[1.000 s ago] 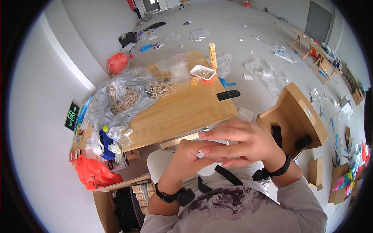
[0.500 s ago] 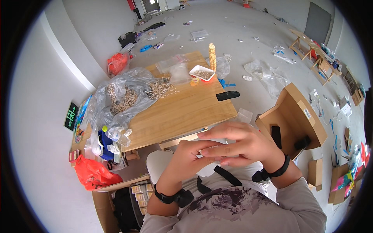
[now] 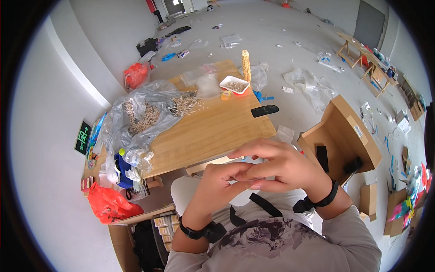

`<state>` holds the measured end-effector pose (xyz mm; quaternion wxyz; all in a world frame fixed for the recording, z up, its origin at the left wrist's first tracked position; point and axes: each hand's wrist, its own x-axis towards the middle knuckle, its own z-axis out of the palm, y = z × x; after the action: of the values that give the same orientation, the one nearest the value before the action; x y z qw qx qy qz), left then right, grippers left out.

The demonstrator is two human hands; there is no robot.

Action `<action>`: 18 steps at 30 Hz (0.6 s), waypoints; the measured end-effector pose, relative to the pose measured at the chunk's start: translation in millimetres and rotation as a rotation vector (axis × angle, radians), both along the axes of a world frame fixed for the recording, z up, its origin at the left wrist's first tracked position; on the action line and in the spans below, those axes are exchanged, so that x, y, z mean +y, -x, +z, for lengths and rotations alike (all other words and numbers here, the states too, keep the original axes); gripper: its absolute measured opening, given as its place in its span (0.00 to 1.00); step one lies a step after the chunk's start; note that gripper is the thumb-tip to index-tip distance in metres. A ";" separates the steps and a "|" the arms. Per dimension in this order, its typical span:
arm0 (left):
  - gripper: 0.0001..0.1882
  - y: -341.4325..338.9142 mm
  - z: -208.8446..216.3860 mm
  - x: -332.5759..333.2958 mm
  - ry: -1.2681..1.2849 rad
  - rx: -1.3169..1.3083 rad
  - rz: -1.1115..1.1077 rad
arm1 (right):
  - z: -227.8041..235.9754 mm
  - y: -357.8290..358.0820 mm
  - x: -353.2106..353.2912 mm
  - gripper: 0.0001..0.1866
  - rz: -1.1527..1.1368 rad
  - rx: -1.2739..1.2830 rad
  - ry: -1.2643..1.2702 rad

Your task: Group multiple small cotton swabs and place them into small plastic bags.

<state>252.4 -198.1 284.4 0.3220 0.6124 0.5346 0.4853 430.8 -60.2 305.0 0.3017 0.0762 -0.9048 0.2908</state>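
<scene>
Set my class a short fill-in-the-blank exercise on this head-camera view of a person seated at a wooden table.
1. The left hand and right hand meet just above the person's ____.
2. Each wrist wears a ____ band.
3. The white tray of small pieces stands on the wooden ____.
4. The open cardboard box lies on the person's ____ side.

Missing words: lap; black; table; right

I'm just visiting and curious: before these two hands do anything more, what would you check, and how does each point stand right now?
1. Both hands in view: ok. The left hand and right hand meet, fingertips touching, in front of the chest.
2. What they pinch: cannot tell; anything between the fingers is hidden.
3. Bare room on the wooden table near the hands: ok.
4. White tray upright, with small pieces in it: ok.
5. Open cardboard box on the person's right: ok.
</scene>
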 end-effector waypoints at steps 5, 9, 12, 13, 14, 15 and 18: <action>0.17 -8.6 4.2 0.2 -0.094 -0.062 0.139 | -4.2 -0.4 0.4 0.27 -0.077 0.028 -0.014; 0.21 -8.3 11.7 -6.1 -0.346 -0.240 0.250 | -12.5 2.2 -2.0 0.42 -0.149 0.256 0.116; 0.20 -2.1 13.0 -1.6 -0.520 -0.077 0.203 | -17.6 3.4 0.7 0.35 -0.144 0.217 0.128; 0.20 -0.9 14.1 -0.6 -0.599 0.036 0.171 | -18.9 4.7 0.3 0.35 -0.144 0.218 0.130; 0.20 -1.4 14.6 -1.0 -0.597 0.037 0.170 | -20.1 6.5 -0.5 0.30 -0.156 0.213 0.114; 0.19 -2.7 15.4 -1.2 -0.576 0.042 0.166 | -21.5 7.9 -0.9 0.26 -0.168 0.207 0.098; 0.20 -1.1 10.1 -3.6 -0.518 0.044 0.151 | -27.1 8.9 0.7 0.20 -0.161 0.226 0.057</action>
<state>253.5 -201.7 294.4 0.1057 0.6431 0.4435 0.6153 421.9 -59.5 278.0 0.4259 0.0269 -0.8596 0.2809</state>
